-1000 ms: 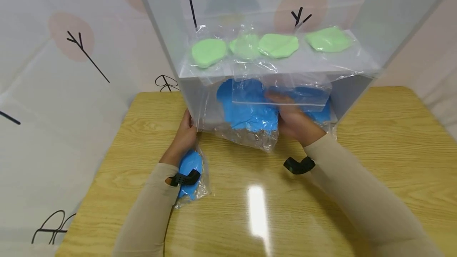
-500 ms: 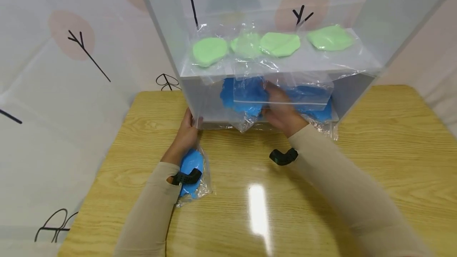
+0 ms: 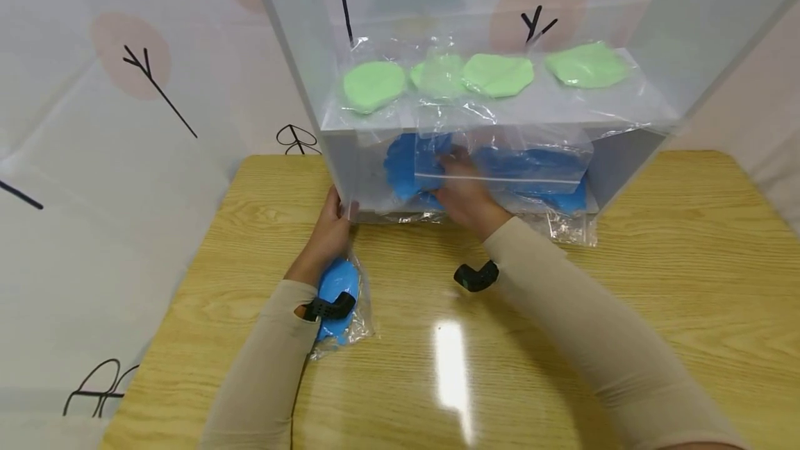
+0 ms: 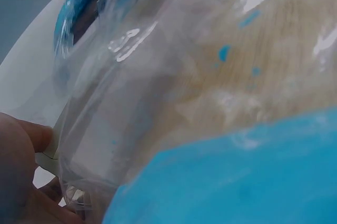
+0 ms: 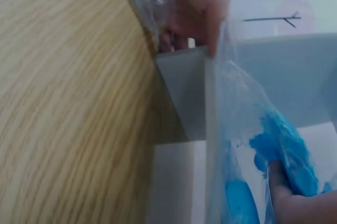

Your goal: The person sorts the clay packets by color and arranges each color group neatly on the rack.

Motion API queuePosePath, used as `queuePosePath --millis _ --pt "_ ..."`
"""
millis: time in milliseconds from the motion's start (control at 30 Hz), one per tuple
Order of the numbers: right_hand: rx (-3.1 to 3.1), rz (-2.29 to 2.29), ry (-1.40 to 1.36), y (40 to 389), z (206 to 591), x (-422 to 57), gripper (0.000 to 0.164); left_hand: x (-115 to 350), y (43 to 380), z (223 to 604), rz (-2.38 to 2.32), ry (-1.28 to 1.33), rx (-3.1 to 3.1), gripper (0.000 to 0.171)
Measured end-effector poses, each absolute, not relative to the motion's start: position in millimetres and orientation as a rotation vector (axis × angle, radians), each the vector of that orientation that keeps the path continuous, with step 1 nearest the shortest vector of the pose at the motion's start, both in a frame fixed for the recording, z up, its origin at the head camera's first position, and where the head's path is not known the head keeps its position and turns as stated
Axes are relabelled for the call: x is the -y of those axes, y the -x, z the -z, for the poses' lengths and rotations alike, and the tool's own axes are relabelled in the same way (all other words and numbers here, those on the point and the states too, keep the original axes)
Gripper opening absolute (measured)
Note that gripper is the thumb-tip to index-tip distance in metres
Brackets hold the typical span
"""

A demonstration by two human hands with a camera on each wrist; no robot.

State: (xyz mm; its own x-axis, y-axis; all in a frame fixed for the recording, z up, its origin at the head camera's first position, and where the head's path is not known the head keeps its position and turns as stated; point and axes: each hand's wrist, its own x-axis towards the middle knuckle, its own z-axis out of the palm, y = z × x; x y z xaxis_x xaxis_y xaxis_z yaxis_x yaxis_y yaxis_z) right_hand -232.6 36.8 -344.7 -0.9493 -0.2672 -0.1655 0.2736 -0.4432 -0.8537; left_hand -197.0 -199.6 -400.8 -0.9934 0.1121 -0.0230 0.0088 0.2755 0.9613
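Note:
My left hand [image 3: 328,231] grips the lower front corner of the white shelf unit [image 3: 300,47], thumb and fingers around its side panel in the right wrist view. Beneath that wrist, a clear bag of blue clay-like material [image 3: 337,290] lies on the table; its blue slab [image 4: 237,176] fills the lower part of the left wrist view. Inside the lower compartment, my right hand [image 3: 471,203] holds another clear bag of blue clay-like material [image 5: 289,148] at the left side. An overhanging clear bag partly covers the right fingers in the head view.
Several bagged pale green slabs [image 3: 373,85] lie along the upper shelf. The edge of one clear bag [image 3: 531,180] hangs over the lower opening. More bagged blue material [image 3: 565,196] sits at the compartment's right. The wooden table [image 3: 531,367] extends in front.
My right hand has carried the blue bag from the shelf's front edge inward and leftward into the lower compartment. My left hand has kept its grip on the corner.

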Motion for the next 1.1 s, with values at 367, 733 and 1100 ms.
queuePosePath --millis 367,733,1100 --pt "-2.362 1.751 0.111 234.2 343.6 -30.1 0.059 201.9 210.7 425.7 -1.877 -0.171 -2.452 0.060" --pt "-2.786 1.303 0.297 229.0 343.2 -38.7 0.079 205.4 210.8 427.2 -1.875 -0.142 -2.438 0.059" --pt "-2.938 0.989 0.406 227.9 348.2 -48.1 0.077 198.9 194.9 396.5 -1.869 -0.170 -2.425 0.061"
